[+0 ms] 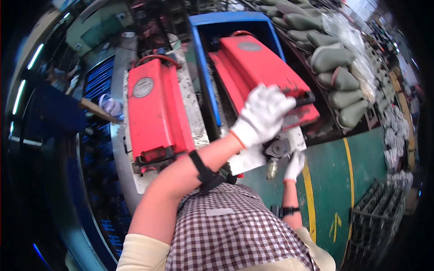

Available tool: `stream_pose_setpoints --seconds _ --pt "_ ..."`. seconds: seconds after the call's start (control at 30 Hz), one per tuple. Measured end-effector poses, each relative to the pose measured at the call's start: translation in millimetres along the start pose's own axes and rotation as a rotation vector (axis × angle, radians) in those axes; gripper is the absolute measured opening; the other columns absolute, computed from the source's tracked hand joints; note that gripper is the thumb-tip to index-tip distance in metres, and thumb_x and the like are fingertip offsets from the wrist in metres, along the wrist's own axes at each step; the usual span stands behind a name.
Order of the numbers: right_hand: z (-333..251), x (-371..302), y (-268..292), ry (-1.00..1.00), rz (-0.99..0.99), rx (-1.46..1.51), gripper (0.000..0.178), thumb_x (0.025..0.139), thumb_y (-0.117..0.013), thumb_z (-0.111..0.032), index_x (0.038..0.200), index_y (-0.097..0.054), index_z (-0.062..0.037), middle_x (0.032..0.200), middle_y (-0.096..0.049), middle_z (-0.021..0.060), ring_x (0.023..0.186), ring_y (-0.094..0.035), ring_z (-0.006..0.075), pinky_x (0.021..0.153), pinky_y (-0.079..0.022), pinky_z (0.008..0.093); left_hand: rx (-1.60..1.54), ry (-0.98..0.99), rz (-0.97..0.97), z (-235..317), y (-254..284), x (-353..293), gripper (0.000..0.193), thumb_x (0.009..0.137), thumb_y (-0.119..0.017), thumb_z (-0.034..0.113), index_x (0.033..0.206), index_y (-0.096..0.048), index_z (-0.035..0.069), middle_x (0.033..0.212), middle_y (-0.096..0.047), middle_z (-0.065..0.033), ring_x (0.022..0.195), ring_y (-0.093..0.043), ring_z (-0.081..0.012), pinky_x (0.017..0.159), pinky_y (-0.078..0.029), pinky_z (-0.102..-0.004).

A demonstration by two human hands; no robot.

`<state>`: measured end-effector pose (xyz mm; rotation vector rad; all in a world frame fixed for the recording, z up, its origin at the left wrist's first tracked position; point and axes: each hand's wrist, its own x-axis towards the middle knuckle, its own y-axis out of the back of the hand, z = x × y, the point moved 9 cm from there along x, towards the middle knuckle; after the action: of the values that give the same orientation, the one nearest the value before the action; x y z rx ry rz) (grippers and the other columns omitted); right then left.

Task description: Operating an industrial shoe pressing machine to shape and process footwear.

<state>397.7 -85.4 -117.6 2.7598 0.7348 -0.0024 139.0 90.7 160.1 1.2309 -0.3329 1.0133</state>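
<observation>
There were two hands, both in white gloves. The left hand [264,115] was on or just over the right red cover [260,61], beside its black handle [305,100]. Its fingers looked bent, but it was blurry, so I could not tell if it held anything. The right hand [295,166] was lower, near the edge of one white plate [246,163]. I could not tell if it was wide, narrow or holding something.

One dark round knob [278,147] and one brass-colored metal piece [272,168] were between the right hand and that plate. Each arm had one black band, making two.

The right red cover lay partly inside one blue box [226,18], with its near end sticking out. There were two red covers in all. The left red cover [156,115] was to the left of the blue box, and it had one black handle too. Each cover had one round gray label.

To the right of the blue box were green boots [332,58], too many to count, and some clear plastic [346,34]. Below and right of the box, two long yellow lines [309,198] ran along the green floor [327,158].
</observation>
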Motion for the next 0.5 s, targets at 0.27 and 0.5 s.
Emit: stream_pose_setpoints --seconds 0.27,0.5 --pt "83.8 -105.5 -25.7 -0.608 -0.377 0.477 0.038 0.107 -0.057 -0.049 0.122 -0.064 -0.014 0.092 -0.066 0.0 0.083 -0.062 0.0149 0.069 -0.05 0.0345 0.116 -0.183 0.054 -2.8 -67.7 -104.5 0.046 0.076 -0.063 0.023 0.123 -0.061 0.018 0.106 -0.059 -0.0035 0.118 -0.058 -0.028 0.102 -0.046 -0.0537" --pt "40.6 -140.5 -28.8 -1.018 -0.636 0.711 0.054 0.105 -0.047 -0.065 0.11 -0.068 -0.0163 0.067 -0.06 -0.0023 0.052 -0.052 0.014 0.049 -0.043 0.031 0.098 -0.223 0.019 -16.4 -96.4 -130.5 0.055 0.074 -0.066 0.023 0.129 -0.063 0.018 0.118 -0.06 -0.0064 0.126 -0.056 -0.03 0.11 -0.044 -0.0548"
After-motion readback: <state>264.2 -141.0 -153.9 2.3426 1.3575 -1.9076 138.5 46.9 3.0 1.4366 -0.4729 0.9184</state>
